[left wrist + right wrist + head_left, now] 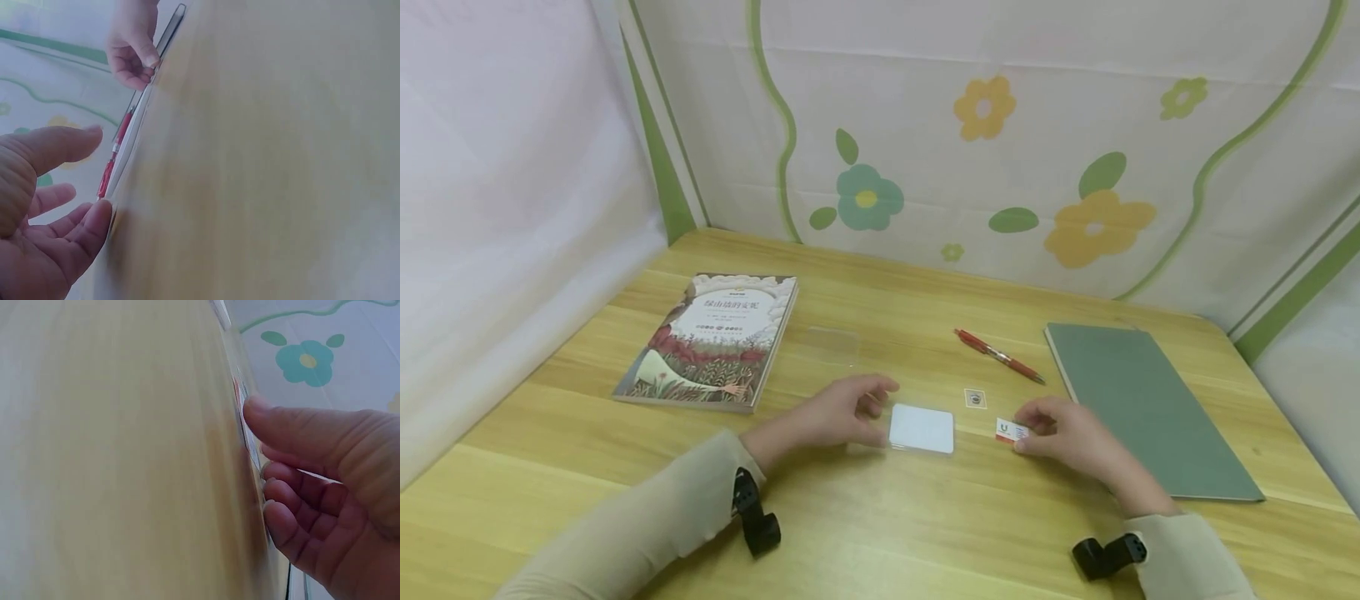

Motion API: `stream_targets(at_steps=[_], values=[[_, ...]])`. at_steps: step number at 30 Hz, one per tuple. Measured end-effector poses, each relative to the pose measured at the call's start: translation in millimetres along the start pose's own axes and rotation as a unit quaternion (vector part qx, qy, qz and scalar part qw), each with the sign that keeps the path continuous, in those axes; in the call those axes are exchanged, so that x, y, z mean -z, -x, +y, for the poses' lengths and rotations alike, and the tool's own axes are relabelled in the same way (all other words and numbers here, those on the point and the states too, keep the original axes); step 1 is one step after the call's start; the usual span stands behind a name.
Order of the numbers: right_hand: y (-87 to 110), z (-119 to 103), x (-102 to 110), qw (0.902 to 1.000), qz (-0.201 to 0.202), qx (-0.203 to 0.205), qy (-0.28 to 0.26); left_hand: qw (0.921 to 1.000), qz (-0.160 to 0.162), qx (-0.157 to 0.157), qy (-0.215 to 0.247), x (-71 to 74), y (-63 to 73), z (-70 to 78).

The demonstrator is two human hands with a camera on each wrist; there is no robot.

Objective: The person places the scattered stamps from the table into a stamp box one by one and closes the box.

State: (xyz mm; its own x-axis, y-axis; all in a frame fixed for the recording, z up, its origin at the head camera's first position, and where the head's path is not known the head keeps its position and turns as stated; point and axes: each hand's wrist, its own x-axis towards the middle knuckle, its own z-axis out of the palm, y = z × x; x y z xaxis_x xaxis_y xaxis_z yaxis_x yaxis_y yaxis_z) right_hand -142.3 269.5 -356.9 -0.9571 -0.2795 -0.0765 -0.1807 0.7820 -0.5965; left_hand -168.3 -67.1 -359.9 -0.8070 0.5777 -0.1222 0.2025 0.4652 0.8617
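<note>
In the head view, a small white card with a green logo and a red lower edge lies on the wooden table. My right hand pinches its right end, thumb at the near edge and index finger at the far edge. A white rectangular block of cards with a clear rim lies to the left. Beside its left edge is my left hand, fingers loosely bent and holding nothing. The left wrist view shows the left thumb and fingers spread apart. A tiny picture stamp lies between the hands.
A red pen lies beyond the stamp. At the right is a grey-green notebook, partly behind the right hand. An illustrated book lies on the left, with a clear thin sheet beside it. A flowered curtain stands behind the table.
</note>
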Motion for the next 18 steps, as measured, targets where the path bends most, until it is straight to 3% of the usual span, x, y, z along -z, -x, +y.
stream_targets(at_steps=[18], values=[[-2.5, -1.9, -3.1, 0.9993, 0.004, -0.031, -0.018, 0.9953, 0.029, -0.012, -0.092, -13.9, -5.6, -0.5]])
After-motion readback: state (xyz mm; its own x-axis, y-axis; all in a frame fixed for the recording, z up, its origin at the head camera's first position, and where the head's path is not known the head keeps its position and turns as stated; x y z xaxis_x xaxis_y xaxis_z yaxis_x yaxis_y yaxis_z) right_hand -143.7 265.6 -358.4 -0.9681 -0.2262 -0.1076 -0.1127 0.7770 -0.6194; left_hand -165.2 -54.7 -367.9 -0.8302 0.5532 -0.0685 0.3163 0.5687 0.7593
